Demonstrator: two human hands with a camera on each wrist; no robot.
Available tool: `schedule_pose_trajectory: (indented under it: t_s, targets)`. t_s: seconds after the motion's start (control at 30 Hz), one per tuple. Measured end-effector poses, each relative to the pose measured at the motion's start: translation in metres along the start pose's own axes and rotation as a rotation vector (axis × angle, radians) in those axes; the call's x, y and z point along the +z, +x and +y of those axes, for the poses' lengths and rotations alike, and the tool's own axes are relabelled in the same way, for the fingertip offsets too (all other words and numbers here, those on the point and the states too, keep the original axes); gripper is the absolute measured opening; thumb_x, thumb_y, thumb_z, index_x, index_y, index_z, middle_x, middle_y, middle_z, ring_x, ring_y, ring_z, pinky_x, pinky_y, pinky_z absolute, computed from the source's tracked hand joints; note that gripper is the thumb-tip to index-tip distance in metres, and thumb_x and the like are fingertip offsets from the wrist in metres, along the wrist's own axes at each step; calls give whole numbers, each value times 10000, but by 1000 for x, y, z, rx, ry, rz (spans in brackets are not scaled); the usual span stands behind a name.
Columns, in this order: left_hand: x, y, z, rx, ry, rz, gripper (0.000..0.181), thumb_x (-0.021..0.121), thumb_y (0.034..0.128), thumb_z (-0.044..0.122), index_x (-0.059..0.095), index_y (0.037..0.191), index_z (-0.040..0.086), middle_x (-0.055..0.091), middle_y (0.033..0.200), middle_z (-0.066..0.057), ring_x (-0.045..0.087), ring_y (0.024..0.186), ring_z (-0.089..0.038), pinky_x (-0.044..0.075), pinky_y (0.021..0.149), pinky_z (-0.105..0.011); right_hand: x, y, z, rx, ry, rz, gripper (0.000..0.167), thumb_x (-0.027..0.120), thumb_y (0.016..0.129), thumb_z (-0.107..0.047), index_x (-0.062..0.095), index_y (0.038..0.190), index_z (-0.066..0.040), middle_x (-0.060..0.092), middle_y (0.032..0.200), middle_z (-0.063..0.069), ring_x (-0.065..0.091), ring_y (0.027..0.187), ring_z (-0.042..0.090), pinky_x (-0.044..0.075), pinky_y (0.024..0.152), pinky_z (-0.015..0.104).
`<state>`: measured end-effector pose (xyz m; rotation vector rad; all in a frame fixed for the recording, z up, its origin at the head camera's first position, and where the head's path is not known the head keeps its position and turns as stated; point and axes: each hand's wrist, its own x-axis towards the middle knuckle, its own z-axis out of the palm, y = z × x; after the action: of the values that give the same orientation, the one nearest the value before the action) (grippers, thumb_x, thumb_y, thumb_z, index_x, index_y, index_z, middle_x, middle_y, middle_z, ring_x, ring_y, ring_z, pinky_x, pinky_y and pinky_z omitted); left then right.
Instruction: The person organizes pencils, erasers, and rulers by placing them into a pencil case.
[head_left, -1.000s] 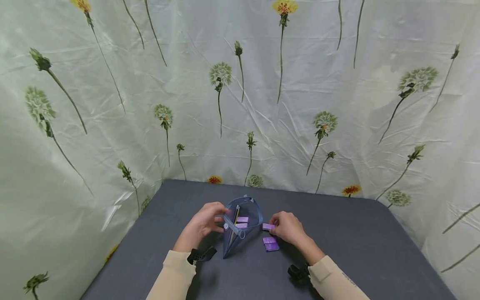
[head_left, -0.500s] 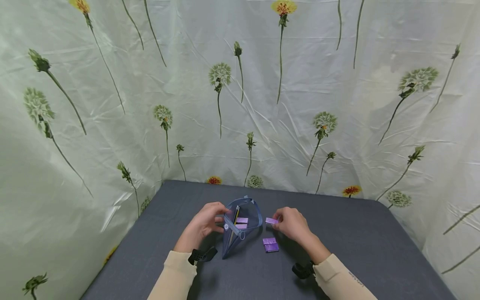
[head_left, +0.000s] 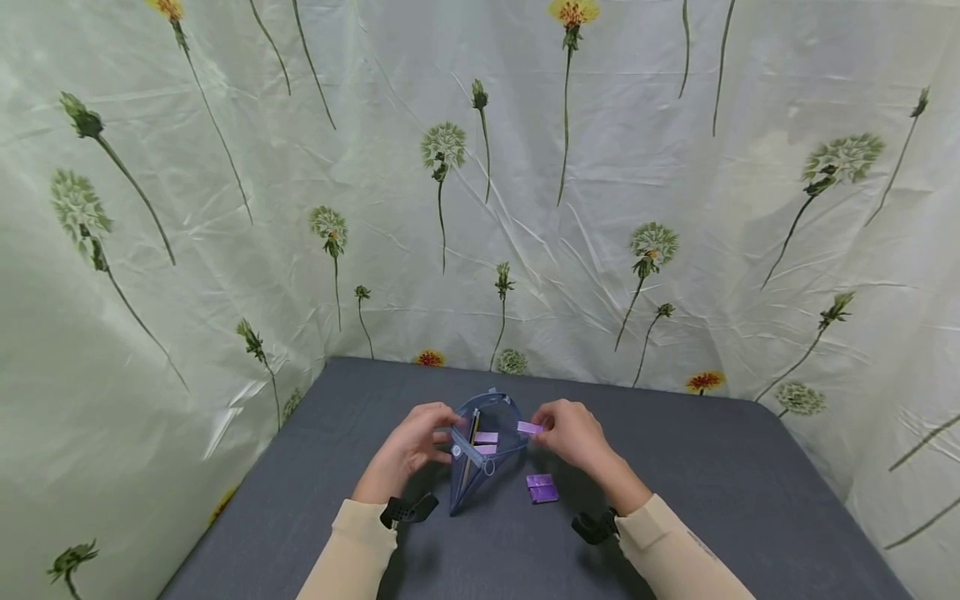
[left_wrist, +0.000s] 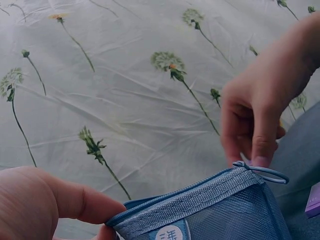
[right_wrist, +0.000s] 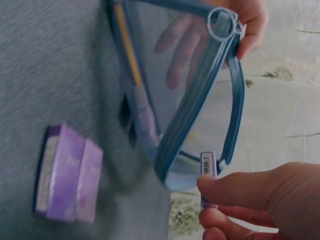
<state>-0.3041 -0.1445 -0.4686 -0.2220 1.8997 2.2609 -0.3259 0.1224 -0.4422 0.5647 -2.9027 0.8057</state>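
Note:
A blue mesh zip pouch (left_wrist: 210, 202) stands with its mouth spread wide. My left hand (head_left: 418, 440) pinches its rim between thumb and fingers. Through the mouth and mesh I see a pencil (head_left: 473, 425) and small purple boxes (head_left: 486, 437). At the opposite side of the mouth, my right hand (head_left: 573, 433) pinches another small purple box (right_wrist: 208, 164), with a barcode on its end. That box is off the table, at the edge of the opening. Two more purple boxes (right_wrist: 70, 175) lie side by side on the table below the right hand.
The dark grey tabletop (head_left: 675, 467) extends around the pouch. A pale curtain (head_left: 375, 167) printed with dandelions hangs behind the table and along its left side. Black straps (head_left: 596, 527) with cameras sit on both wrists.
My right hand has lifted its purple box from beside the other two, swung slightly right, then brought it left to the pouch's mouth. The left hand keeps its grip on the rim.

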Motion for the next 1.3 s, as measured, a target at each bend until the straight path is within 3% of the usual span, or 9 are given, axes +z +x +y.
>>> schedule_pose_trajectory:
  t_s: [0.27, 0.47, 0.77, 0.97, 1.3]
  targets:
    - [0, -1, 0, -5, 7, 8, 126, 619, 904, 118, 615, 778, 116, 652, 1087, -160, 623, 850, -285, 507, 633, -499, 5, 12, -16, -64, 47, -73, 133, 860, 779, -157, 766, 866, -191, 627, 709, -88, 563, 622, 108, 448, 528, 331]
    - [1, -1, 1, -4, 5, 13, 109, 619, 900, 131, 639, 801, 90, 662, 1127, -173, 635, 919, -326, 522, 629, -507, 14, 19, -18, -120, 90, -166, 139, 858, 786, -142, 781, 901, -150, 648, 729, -74, 571, 648, 102, 480, 593, 324]
    - [-1, -1, 0, -7, -7, 0, 122, 617, 900, 141, 637, 786, 101, 645, 1146, -189, 627, 924, -325, 522, 639, -508, 18, 24, -24, -173, 136, -232, 109, 853, 785, -137, 787, 871, -130, 665, 705, -84, 584, 655, 104, 489, 616, 320]
    - [0, 2, -1, 3, -7, -19, 111, 621, 889, 133, 638, 785, 99, 651, 1115, -174, 649, 901, -309, 534, 641, -510, 16, 23, -18, -153, 189, -310, 146, 790, 864, -146, 791, 1006, -117, 730, 904, -40, 632, 783, 115, 522, 687, 348]
    - [0, 1, -1, -7, -15, -6, 108, 618, 888, 122, 651, 802, 65, 656, 1137, -186, 645, 893, -292, 524, 620, -494, 1, 11, 0, -66, 269, -210, 206, 746, 910, -180, 764, 1100, -104, 699, 901, -43, 636, 789, 123, 526, 679, 351]
